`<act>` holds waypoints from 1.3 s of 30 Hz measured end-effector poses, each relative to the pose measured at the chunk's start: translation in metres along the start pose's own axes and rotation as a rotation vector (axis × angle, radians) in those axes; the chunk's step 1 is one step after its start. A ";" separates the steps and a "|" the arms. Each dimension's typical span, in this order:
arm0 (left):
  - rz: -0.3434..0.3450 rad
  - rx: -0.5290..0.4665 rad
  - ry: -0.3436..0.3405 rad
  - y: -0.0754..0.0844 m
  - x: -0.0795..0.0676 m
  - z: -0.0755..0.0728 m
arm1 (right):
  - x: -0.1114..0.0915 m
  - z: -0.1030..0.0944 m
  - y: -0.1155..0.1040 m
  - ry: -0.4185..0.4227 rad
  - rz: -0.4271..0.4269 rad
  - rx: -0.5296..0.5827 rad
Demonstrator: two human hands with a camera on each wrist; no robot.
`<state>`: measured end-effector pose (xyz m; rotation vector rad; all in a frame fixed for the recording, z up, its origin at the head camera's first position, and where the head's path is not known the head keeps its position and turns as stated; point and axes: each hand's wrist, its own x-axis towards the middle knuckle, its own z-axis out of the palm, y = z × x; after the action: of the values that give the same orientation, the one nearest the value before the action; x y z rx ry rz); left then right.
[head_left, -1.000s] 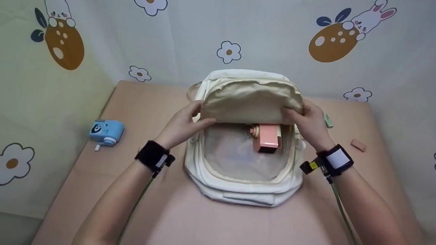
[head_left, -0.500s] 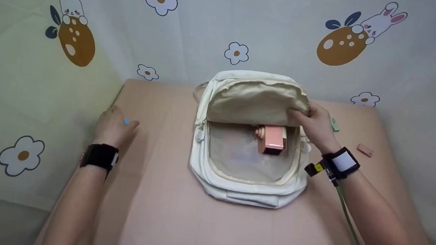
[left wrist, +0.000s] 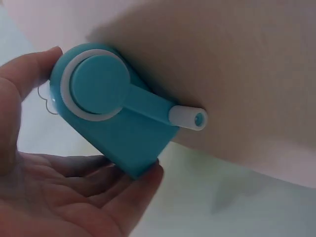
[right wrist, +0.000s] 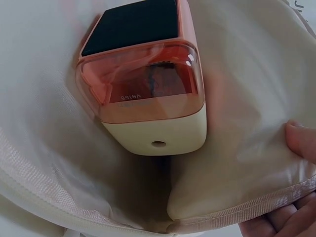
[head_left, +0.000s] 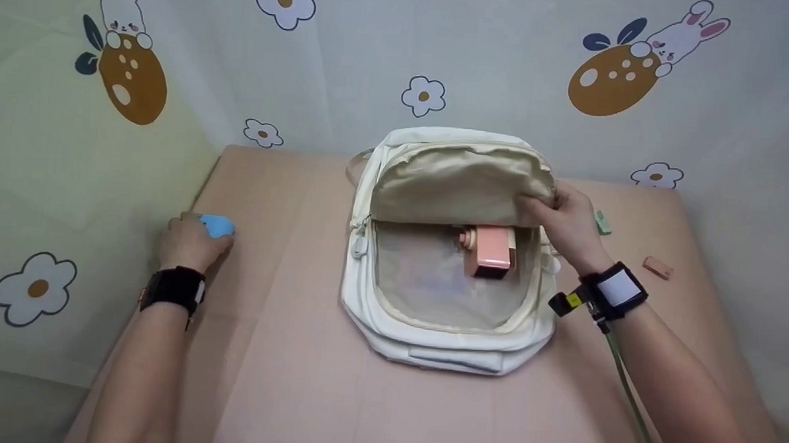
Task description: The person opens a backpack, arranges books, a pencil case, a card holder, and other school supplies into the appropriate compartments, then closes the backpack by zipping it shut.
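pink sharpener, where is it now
In the head view, the pink sharpener lies inside the open white backpack, toward the right, just below the flap that the right hand holds.

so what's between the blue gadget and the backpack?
Only part of the left hand gripping the blue gadget, then bare pink tabletop up to the backpack; head view.

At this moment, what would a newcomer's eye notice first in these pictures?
Probably the open white backpack near the table's middle, with a pink device inside and the right hand pinching its beige flap. Near the table's left edge, the left hand grips a blue crank device. Behind, the cloth shows printed rabbits.
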<state>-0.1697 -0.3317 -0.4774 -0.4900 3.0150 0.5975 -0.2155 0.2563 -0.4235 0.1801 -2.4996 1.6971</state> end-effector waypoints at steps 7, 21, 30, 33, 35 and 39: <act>0.084 -0.020 -0.005 0.011 -0.008 -0.003 | 0.000 0.001 0.001 -0.005 -0.012 -0.002; 0.516 -0.096 -0.088 0.116 -0.069 -0.022 | -0.002 0.001 -0.014 0.011 -0.008 -0.037; 0.819 -0.007 -0.205 0.191 -0.101 -0.009 | 0.003 -0.002 0.000 0.032 -0.012 -0.052; 0.930 0.048 -0.205 0.216 -0.104 0.003 | 0.002 -0.002 0.001 0.038 -0.011 -0.062; 0.991 0.078 -0.202 0.230 -0.104 0.013 | 0.002 -0.001 0.002 0.039 -0.011 -0.064; 1.065 0.130 -0.216 0.247 -0.100 0.035 | 0.002 0.001 0.001 0.025 -0.016 -0.041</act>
<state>-0.1527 -0.0718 -0.4098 1.1644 2.8380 0.3948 -0.2174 0.2555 -0.4251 0.1737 -2.5055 1.6306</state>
